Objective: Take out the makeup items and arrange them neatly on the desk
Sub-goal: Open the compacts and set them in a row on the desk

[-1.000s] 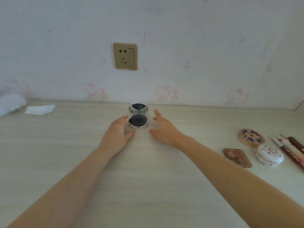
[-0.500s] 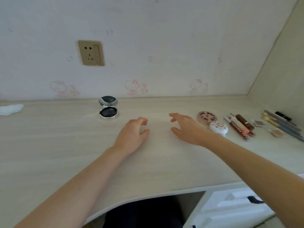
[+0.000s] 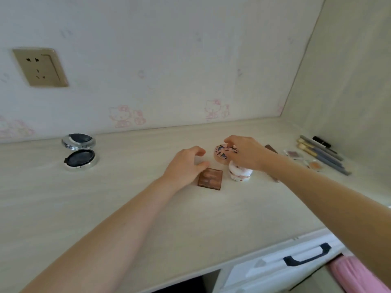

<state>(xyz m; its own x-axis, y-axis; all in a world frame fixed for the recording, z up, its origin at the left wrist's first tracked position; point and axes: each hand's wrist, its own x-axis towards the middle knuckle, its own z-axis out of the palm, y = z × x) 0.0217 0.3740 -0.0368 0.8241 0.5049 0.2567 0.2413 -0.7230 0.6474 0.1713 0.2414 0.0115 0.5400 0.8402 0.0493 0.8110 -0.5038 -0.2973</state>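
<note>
Pink and round, the patterned compact (image 3: 223,154) lies flat on the counter (image 3: 131,208), just behind the white jar (image 3: 240,173) and brown palette (image 3: 210,178). It looks light, rigid and smooth, best pinched by its rim. The right hand (image 3: 246,152) arches over it, fingertips curled onto its lid. The left hand (image 3: 185,166) hovers beside the palette, loosely curled, holding nothing.

Home bedroom: cartoon-cat wallpaper (image 3: 127,116), desk (image 3: 131,199)
</note>
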